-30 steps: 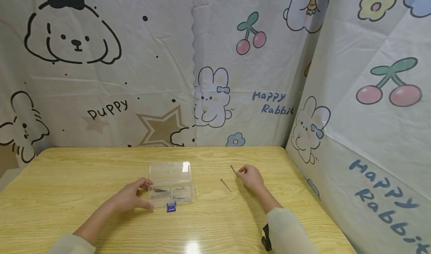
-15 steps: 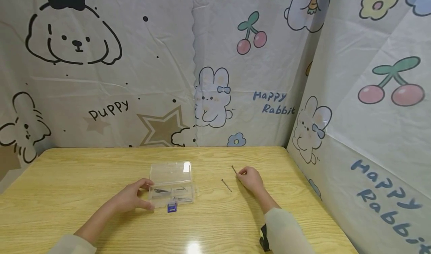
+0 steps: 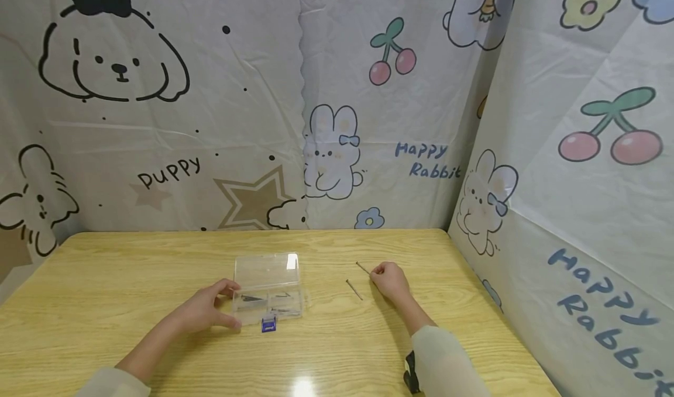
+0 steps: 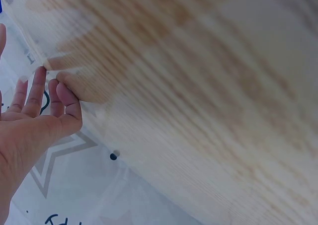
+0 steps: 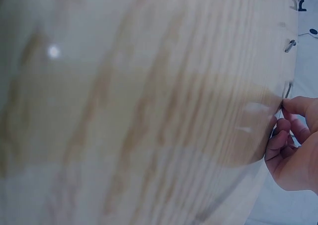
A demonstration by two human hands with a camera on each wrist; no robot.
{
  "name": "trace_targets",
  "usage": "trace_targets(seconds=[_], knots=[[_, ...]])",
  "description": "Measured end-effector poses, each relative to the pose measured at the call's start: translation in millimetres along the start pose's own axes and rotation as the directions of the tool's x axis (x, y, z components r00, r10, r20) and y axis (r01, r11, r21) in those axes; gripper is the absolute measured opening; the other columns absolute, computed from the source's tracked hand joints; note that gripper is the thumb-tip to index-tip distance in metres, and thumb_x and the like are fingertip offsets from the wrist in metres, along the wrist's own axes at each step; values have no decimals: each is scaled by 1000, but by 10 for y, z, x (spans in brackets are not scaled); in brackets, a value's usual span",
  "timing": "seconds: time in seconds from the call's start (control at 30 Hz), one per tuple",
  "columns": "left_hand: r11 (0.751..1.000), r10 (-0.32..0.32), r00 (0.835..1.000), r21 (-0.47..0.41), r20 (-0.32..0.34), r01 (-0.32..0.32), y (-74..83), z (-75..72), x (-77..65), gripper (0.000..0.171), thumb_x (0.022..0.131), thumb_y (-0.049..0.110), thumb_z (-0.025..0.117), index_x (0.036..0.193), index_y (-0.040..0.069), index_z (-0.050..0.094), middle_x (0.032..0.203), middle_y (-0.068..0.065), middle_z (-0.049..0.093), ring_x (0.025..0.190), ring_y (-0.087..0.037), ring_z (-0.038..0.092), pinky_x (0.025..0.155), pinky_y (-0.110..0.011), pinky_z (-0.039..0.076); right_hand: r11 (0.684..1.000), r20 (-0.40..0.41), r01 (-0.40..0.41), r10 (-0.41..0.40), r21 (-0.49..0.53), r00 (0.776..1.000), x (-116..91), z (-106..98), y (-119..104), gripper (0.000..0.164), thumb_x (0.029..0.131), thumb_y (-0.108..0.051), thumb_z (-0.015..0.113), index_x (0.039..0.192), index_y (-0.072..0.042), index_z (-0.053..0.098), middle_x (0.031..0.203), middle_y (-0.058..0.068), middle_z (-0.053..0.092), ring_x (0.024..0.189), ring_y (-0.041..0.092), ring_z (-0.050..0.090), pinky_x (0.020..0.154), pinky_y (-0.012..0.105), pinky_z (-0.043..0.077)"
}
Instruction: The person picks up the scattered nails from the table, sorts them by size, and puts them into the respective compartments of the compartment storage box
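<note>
A clear plastic case (image 3: 256, 317) lies with its lid (image 3: 265, 269) folded back and a blue latch (image 3: 269, 324) at its front. Thin dark metal pieces (image 3: 253, 298) are in its compartments. My left hand (image 3: 202, 310) holds the case's left side, thumb at the front corner and fingers at the back. To the right, my right hand (image 3: 391, 282) pinches one end of a nail (image 3: 361, 266) close to the tabletop. A second nail (image 3: 354, 289) lies between that hand and the case. The right wrist view shows both nails small, near the fingers.
The wood-grain table (image 3: 158, 256) reaches back to a printed cloth (image 3: 253, 122) hung behind it. Another cloth (image 3: 579, 221) closes off the right side. Light glares off the tabletop near the front.
The free end of the pinched nail has swung a little to the left as my right hand turned slightly. My left hand, the case and the other nail have stayed put.
</note>
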State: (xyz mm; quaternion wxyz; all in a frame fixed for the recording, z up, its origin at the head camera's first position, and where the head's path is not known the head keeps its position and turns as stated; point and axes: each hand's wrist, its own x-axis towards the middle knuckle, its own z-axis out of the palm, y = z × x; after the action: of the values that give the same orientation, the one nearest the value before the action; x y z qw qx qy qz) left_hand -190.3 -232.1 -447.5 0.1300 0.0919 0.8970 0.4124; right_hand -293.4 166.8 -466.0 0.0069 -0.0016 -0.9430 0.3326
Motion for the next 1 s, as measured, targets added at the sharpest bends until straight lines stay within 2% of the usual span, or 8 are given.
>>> trace_targets(seconds=[0.43, 0.6, 0.8, 1.0], knots=[[1000, -18, 1000, 7, -9, 18, -1, 4, 17, 79, 65, 35, 84, 127, 5, 46, 126, -17, 52, 114, -39, 49, 96, -52, 44, 1000, -3, -23, 23, -17, 1000, 22, -6, 27, 12, 84, -12, 59, 84, -5, 69, 86, 8, 67, 77, 19, 59, 70, 33, 50], [1000, 13, 1000, 3, 0, -13, 2, -1, 8, 77, 67, 32, 83, 128, 3, 45, 126, -19, 52, 115, -40, 48, 97, -53, 43, 1000, -6, -16, 16, -25, 1000, 44, 1, 51, 12, 83, -13, 59, 82, -6, 68, 83, 6, 67, 75, 18, 57, 68, 31, 48], [1000, 15, 1000, -9, 11, -15, 11, -10, -5, 77, 68, 31, 83, 128, 3, 45, 126, -19, 51, 115, -41, 48, 97, -53, 42, 1000, 1, 1, -1, -10, 1000, 37, -7, 50, 11, 83, -12, 58, 82, -5, 68, 83, 6, 66, 74, 17, 56, 68, 31, 48], [1000, 25, 1000, -7, 12, -25, 3, -13, -4, 77, 68, 32, 83, 128, 3, 44, 126, -20, 51, 115, -43, 47, 97, -55, 42, 999, 28, 15, -15, 30, 1000, 3, -21, -11, 12, 85, -12, 58, 85, -4, 67, 81, 6, 63, 70, 16, 53, 60, 25, 44]])
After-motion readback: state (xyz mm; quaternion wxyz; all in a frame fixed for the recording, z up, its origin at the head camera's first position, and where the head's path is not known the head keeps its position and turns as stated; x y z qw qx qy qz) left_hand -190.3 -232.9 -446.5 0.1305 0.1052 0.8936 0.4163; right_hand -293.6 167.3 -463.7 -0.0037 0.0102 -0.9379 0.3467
